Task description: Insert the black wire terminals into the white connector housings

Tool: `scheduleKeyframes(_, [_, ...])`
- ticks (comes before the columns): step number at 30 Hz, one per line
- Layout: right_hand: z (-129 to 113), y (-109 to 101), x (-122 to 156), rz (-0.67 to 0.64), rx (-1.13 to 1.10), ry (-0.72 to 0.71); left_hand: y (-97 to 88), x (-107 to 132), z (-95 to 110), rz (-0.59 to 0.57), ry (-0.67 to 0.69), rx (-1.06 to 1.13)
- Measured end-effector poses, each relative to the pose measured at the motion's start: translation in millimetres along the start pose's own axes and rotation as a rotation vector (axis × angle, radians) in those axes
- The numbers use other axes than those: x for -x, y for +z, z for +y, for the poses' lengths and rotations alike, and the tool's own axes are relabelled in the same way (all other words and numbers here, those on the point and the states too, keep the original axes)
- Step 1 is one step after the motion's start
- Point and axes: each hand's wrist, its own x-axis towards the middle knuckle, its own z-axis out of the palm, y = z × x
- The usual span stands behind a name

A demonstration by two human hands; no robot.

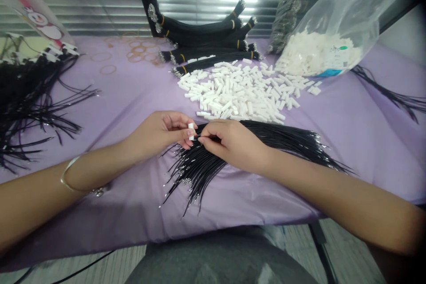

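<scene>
Between thumb and fingers, my left hand (169, 129) pinches a small white connector housing (191, 132) upright. Right beside it, my right hand (229, 142) is closed in a pinch, its fingertips close to the housing's side. A thin black wire seems to be in that pinch, though the fingers mostly hide it. Beneath both hands lies a loose bundle of black wires (282, 137) with shiny metal tips. Just beyond it spreads a heap of white connector housings (239, 91).
Tied bundles of black wires (206, 31) lie at the back, near rubber bands (140, 49). At back right stands a clear bag of white housings (319, 53). More wires with housings (26, 93) pile at left, before a cup (36, 13). A purple cloth (126, 213) covers the table.
</scene>
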Motion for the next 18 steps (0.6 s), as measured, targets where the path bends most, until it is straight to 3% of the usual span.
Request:
scheduleKeyframes(7, [-2.4, -0.1, -0.7, 0.049, -0.011, 0.021, 1.4, 1.1, 1.3, -0.008, 0.003, -0.005])
scheduleKeyframes(18, [1.3, -3.1, -0.2, -0.014, -0.005, 0.013, -3.4, -0.8, -3.9, -0.067, 0.056, 0.006])
